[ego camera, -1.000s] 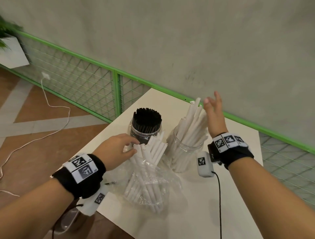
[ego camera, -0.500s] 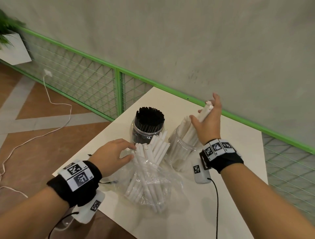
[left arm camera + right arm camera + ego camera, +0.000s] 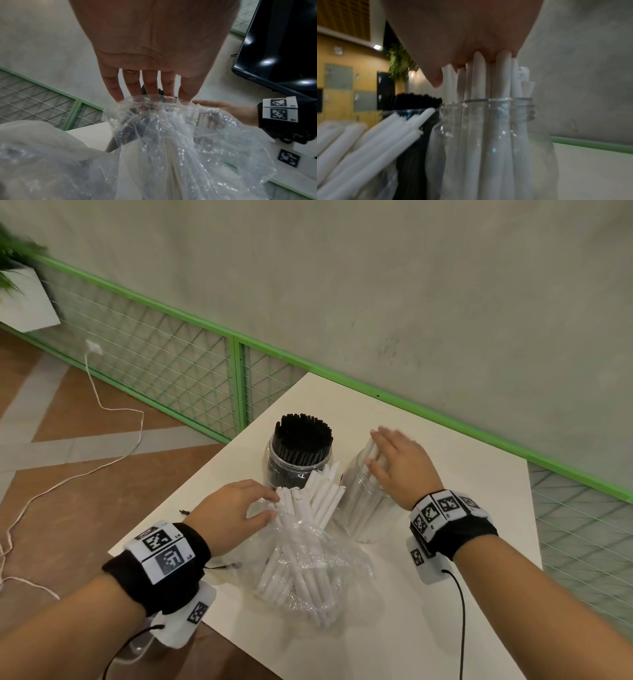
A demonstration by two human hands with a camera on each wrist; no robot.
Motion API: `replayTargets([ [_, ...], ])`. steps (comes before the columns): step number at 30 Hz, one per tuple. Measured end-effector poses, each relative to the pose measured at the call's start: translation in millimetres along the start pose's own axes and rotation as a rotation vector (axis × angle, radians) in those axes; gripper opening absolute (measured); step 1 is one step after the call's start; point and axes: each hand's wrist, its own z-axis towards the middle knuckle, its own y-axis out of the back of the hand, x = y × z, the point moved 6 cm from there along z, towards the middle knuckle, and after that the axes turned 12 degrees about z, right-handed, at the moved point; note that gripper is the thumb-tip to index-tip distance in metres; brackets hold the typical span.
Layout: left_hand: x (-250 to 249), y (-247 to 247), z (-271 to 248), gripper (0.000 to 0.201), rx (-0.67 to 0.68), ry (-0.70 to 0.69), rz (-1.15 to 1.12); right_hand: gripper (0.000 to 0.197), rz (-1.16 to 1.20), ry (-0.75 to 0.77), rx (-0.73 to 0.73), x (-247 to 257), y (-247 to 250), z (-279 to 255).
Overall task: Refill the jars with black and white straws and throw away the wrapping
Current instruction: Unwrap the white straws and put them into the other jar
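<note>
A clear jar (image 3: 359,518) of white straws (image 3: 488,81) stands on the white table (image 3: 479,542). My right hand (image 3: 394,463) lies flat and open on the straw tops, palm (image 3: 462,33) pressing them. To its left stands a jar packed with black straws (image 3: 301,440). In front, a crinkled clear plastic wrapping (image 3: 308,559) holds more white straws (image 3: 322,494) that fan out of its mouth. My left hand (image 3: 239,508) grips the wrapping's open rim (image 3: 150,100) beside those straws, fingertips and thumb on the plastic.
A green-framed wire fence (image 3: 236,378) runs behind the table, against a grey wall. A white cable (image 3: 113,409) trails over the brown floor at left, near a white planter (image 3: 24,302). A dark screen (image 3: 283,40) shows in the left wrist view.
My right hand, which held white straws tilted above the jar, has come down flat onto their tops; the straws now stand lower in the jar. The left hand stayed at the wrapping.
</note>
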Motion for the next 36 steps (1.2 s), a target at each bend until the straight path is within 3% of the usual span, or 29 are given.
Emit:
replayTargets([
  [2, 0.7, 0.6, -1.3, 0.056, -0.002, -0.003, 0.012, 0.067, -0.13, -0.085, 0.124, -4.8, -10.7, -2.1],
  [4, 0.3, 2.4, -3.0, 0.06, 0.005, 0.0, 0.046, 0.071, -0.165, -0.1, 0.104, -2.1, -7.4, -4.8],
  [7, 2.0, 4.5, -5.4, 0.064, 0.0, 0.023, 0.095, 0.056, 0.012, 0.12, -0.112, 32.6, 3.1, -25.4],
  [9, 3.0, 6.3, -7.7, 0.06, -0.037, 0.062, 0.108, 0.041, 0.233, 0.204, -0.109, 53.9, -10.8, -50.9],
  [12, 9.7, 1.6, -13.8, 0.063, -0.068, 0.188, 0.087, 0.046, 0.534, -0.029, 0.109, 57.6, -54.4, -79.5],
  [17, 13.1, -19.1, -24.3, 0.097, 0.091, 0.309, 0.166, 0.073, 0.578, -0.314, 0.115, 49.3, -86.6, -88.9],
  [19, 12.3, -32.9, -23.5, 0.095, 0.18, 0.308, 0.171, 0.087, 0.687, -0.429, 0.154, 48.0, -98.9, -89.2],
  [22, 11.5, -51.9, -18.8, 0.077, 0.248, 0.314, 0.1, 0.109, 0.86, -0.553, 0.22, 47.2, -114.6, -87.7],
  [24, 2.7, -54.6, -16.0, 0.057, 0.237, 0.289, 0.067, 0.111, 0.848, -0.533, 0.249, 50.5, -114.2, -85.2],
  [27, -17.6, -39.9, -13.8, 0.032, 0.091, 0.19, -0.023, 0.085, 0.772, -0.355, 0.171, 63.0, -88.6, -76.1],
  [31, -32.1, -15.2, -11.4, 0.026, -0.142, 0.082, -0.236, 0.05, 0.624, -0.143, -0.023, 73.5, -40.5, -65.1],
  [33, -31.8, -17.9, -8.3, 0.028, -0.129, 0.074, -0.261, 0.047, 0.532, -0.129, -0.04, 70.8, -33.9, -61.7],
  [36, -25.5, -37.3, -5.8, 0.038, 0.009, 0.09, -0.141, 0.079, 0.302, -0.209, 0.082, 59.5, -50.8, -64.9],
])
